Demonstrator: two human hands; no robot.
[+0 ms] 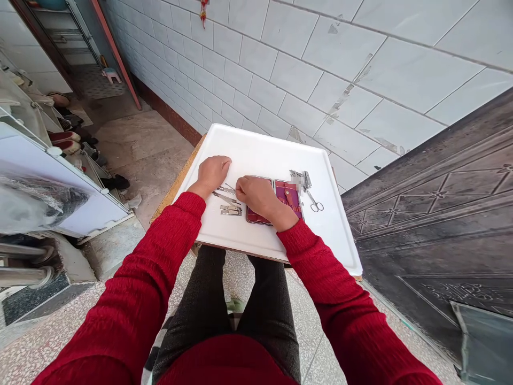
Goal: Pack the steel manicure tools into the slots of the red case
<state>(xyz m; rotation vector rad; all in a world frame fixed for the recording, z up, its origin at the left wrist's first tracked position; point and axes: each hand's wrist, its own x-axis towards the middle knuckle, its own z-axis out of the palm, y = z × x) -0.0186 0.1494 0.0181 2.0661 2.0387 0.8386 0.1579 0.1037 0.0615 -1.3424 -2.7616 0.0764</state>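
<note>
My left hand rests curled into a fist on the white tray, left of a manicure case; nothing shows in it. My right hand is closed over the left half of the open maroon manicure case, and its fingertips are hidden, so I cannot make out what they hold. Slim metal tools lie on the tray between my hands. Closer to me sit nail clippers. Right of the case are small scissors and other metal clippers, partly blurred.
The tray lies on a small wooden-edged table against a white tiled wall. A dark carved door stands close at the right. On the left are a shoe rack with shoes and a white cabinet panel.
</note>
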